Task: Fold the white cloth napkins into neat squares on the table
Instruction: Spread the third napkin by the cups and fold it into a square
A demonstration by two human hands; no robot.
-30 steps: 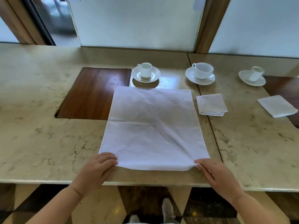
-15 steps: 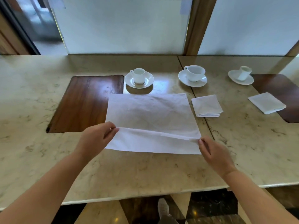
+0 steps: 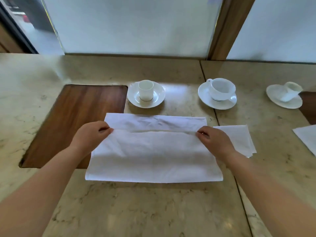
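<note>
At the centre of the beige marble table (image 3: 153,211): one white cloth napkin (image 3: 153,156), folded over on itself, its upper layer's edge short of the far edge; left hand (image 3: 90,135), fingers curled, pinching that edge at 9 o'clock; right hand (image 3: 215,139), likewise curled, pinching it at 3 o'clock; dark wooden inset panel (image 3: 77,120) at 10 o'clock, partly under the napkin; small white cup on saucer (image 3: 145,93) at 12 o'clock; wider white cup on saucer (image 3: 219,93) at 1 o'clock; third, blurred white cup and saucer (image 3: 285,94) at 2 o'clock; folded white napkin square (image 3: 239,139) just beside the right hand; another white folded napkin (image 3: 306,135) at the frame's right edge; frosted glass panes (image 3: 133,24) with wooden post (image 3: 227,28) behind.
</note>
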